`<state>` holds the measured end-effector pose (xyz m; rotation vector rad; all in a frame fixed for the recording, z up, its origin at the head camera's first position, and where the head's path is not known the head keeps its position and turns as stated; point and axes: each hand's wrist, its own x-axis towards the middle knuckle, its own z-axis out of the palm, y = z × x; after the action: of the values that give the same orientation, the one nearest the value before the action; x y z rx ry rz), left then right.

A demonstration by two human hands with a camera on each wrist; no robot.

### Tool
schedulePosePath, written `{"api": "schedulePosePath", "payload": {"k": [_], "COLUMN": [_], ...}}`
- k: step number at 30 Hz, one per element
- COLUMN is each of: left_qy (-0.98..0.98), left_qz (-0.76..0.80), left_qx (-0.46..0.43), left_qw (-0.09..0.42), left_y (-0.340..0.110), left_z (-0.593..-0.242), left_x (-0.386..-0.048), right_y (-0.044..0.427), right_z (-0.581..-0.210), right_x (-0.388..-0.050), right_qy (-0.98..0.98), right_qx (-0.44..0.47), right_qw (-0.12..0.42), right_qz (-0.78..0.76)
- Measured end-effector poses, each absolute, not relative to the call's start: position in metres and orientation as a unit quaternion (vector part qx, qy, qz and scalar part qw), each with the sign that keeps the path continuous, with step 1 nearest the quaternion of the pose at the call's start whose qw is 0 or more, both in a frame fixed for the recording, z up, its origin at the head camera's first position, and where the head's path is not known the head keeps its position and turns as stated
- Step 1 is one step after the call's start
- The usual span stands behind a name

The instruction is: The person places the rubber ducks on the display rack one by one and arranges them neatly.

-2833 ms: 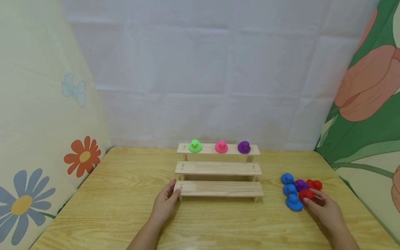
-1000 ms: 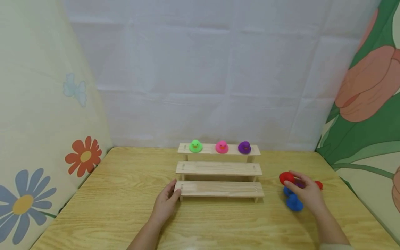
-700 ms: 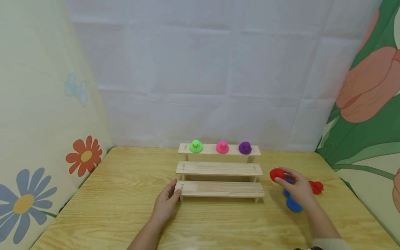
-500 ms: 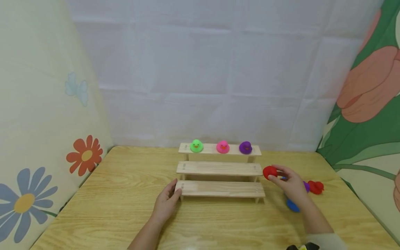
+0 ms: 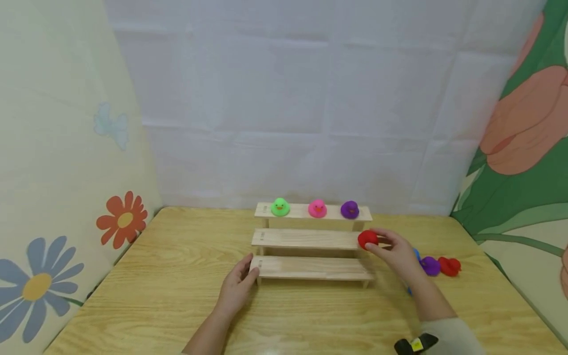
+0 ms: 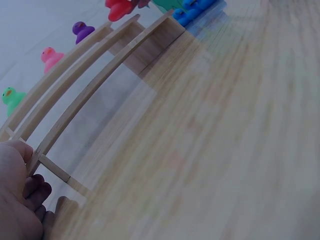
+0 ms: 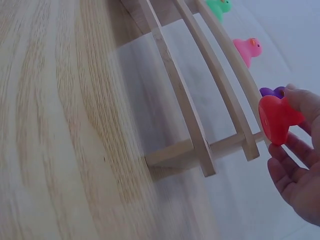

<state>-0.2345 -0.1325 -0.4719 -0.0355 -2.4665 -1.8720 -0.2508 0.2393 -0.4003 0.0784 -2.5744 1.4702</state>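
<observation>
A three-tier wooden rack [image 5: 310, 267] stands on the table. My left hand [image 5: 235, 288] grips the left end of its lowest shelf; in the left wrist view the thumb of that hand [image 6: 17, 187] lies against the wood. My right hand [image 5: 397, 254] pinches a red duck [image 5: 367, 239] at the right end of the middle shelf. The right wrist view has the red duck [image 7: 277, 119] between thumb and fingers, base toward the rack; whether it touches the shelf I cannot tell. On the top shelf sit a green duck [image 5: 280, 207], a pink duck [image 5: 317, 208] and a purple duck [image 5: 350, 210].
Right of the rack lie another purple duck [image 5: 430, 266], another red duck [image 5: 449, 266] and blue ducks [image 6: 192, 11], partly hidden by my right hand and arm in the head view. A white cloth [image 5: 266, 98] hangs behind the table [image 5: 177, 276].
My right hand has taken the red duck from the group and carried it left, to the right end of the middle shelf. My left hand has kept its grip on the rack.
</observation>
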Motion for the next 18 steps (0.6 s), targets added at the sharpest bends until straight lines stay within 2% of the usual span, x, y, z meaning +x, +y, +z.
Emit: {"api": "schedulePosePath", "payload": {"k": [18], "left_qy": [-0.791], "left_qz": [-0.611], "left_qx": [-0.01], "left_qw": [0.024], "left_y": [-0.132], "left_z": [-0.474], "left_x": [-0.235], "right_y": [0.199], "right_z": [-0.396], "right_x": [-0.268], "right_qy": [-0.862], "right_qx": [0.06], "right_qw": [0.058], "right_qz": [0.5]}}
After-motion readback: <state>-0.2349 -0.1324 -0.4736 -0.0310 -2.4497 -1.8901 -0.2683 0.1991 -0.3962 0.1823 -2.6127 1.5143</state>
